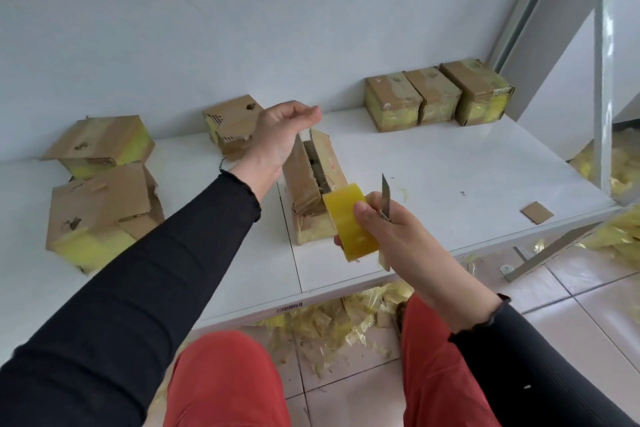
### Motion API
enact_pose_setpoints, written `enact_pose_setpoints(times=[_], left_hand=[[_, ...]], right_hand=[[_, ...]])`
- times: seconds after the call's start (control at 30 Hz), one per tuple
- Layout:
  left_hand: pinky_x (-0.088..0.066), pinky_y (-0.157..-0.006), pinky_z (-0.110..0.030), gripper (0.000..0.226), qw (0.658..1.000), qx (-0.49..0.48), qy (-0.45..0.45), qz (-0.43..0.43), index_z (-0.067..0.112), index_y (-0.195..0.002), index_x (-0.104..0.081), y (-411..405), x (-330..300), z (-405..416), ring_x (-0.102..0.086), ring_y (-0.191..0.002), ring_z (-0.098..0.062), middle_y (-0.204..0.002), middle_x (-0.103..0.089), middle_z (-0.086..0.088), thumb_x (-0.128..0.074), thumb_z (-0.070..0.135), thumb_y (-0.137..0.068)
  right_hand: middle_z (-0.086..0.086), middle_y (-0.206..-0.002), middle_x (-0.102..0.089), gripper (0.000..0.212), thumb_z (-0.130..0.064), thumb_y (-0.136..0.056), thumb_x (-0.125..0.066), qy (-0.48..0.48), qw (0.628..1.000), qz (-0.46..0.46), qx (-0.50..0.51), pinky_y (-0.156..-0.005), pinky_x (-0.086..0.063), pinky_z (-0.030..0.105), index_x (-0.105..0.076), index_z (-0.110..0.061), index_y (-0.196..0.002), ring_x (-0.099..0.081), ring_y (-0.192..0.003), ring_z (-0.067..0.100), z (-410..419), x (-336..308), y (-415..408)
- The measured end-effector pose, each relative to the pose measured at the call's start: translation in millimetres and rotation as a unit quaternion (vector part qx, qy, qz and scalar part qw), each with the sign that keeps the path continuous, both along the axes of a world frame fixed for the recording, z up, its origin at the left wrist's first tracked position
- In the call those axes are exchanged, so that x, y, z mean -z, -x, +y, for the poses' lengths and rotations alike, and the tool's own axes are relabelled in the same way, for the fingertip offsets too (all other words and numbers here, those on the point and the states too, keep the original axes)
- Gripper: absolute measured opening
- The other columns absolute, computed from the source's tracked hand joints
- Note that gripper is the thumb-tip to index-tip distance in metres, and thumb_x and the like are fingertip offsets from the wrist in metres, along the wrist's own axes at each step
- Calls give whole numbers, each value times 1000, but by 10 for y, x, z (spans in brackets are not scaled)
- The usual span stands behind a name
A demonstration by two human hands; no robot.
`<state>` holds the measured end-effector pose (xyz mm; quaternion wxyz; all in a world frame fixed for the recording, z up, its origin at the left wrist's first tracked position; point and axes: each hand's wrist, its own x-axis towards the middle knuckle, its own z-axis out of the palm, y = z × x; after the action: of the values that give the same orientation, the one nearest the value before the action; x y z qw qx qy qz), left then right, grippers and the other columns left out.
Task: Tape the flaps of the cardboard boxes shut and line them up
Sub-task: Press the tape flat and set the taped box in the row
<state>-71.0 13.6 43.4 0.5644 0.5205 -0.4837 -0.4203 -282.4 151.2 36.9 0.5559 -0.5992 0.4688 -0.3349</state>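
Open-flapped box (313, 184) sits mid-table (433, 163), bare surface to its right.

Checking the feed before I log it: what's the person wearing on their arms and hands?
Both arms wear long, close-fitting black sleeves with wavy, frilled cuffs ending at the wrists. A loose dark thread hangs from the left cuff. The left hand and right hand are bare: no gloves, rings or watch are visible.
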Motion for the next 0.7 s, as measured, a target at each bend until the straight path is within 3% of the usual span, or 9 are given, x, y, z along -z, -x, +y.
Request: enact_pose_setpoints(times=[0.07,0.13,0.23,0.3,0.4,0.47,0.5,0.6,0.7], left_hand=[[-48,-90,-21,13,998,-43,16,40,20,-79,-72,-114,20,-141,-64,-80,-1,-83,-72,4,-79,21,-90],[-48,-92,-28,13,999,-22,26,25,20,-80,-72,-203,21,-256,-66,-85,-1,-88,-75,2,-77,24,-92],[-46,-95,-30,14,1000,1,23,-1,19,-83,-72,-261,114,-374,-70,-92,0,-92,-79,2,-75,28,-94],[-44,-94,-28,17,1000,7,21,-20,18,-83,-71,-278,226,-434,-71,-92,-2,-91,-79,1,-72,28,-96],[-40,-100,-26,22,997,44,10,-57,16,-84,-65,-227,437,-500,-71,-100,-8,-87,-80,-4,-65,29,-101],[-39,-99,-26,23,994,60,14,-86,16,-84,-62,-142,568,-539,-69,-93,-7,-83,-79,-8,-61,28,-104],[-39,-96,-26,24,993,59,18,-99,18,-82,-60,-97,622,-562,-68,-88,-5,-80,-78,-9,-60,27,-104],[-43,-88,-27,27,993,22,21,-112,16,-83,-55,-21,747,-618,-64,-80,-20,-72,-76,-6,-55,29,-106],[-42,-70,-24,30,993,-10,21,-120,3,-89,-52,-19,801,-639,-54,-66,-26,-71,-77,-3,-52,27,-108]], right_hand=[[4,-78,-63,31,-35,-109,-44,-45,999,-29,8,-68,-42,29,-50,-11,-91,-59,-68,15,51,56,38],[-3,-72,-50,30,-34,-108,-46,-55,997,-51,20,-69,-38,28,-48,-16,-84,-50,-66,10,105,121,58],[-13,-64,-63,27,-26,-109,-45,-68,993,-96,2,-60,-47,11,-51,-14,-85,-63,-60,2,114,152,38],[-9,-67,-69,24,-27,-107,-47,-76,990,-121,10,-58,-47,9,-55,-14,-89,-67,-62,3,77,118,31],[2,-79,-72,23,-37,-104,-53,-104,981,-157,51,-76,-52,23,-59,-16,-95,-68,-77,15,54,132,26],[5,-81,-71,24,-36,-104,-53,-117,978,-155,70,-88,-48,38,-59,-14,-95,-66,-84,22,44,174,31],[4,-79,-70,25,-35,-104,-53,-118,979,-151,75,-88,-48,38,-58,-14,-93,-65,-83,20,32,187,36],[-3,-69,-69,26,-31,-107,-49,-104,982,-143,72,-67,-50,17,-54,-13,-88,-67,-67,10,-5,215,63],[-9,-62,-67,23,-25,-109,-46,-89,989,-110,54,-55,-46,10,-52,-13,-90,-64,-57,3,-29,221,4]])
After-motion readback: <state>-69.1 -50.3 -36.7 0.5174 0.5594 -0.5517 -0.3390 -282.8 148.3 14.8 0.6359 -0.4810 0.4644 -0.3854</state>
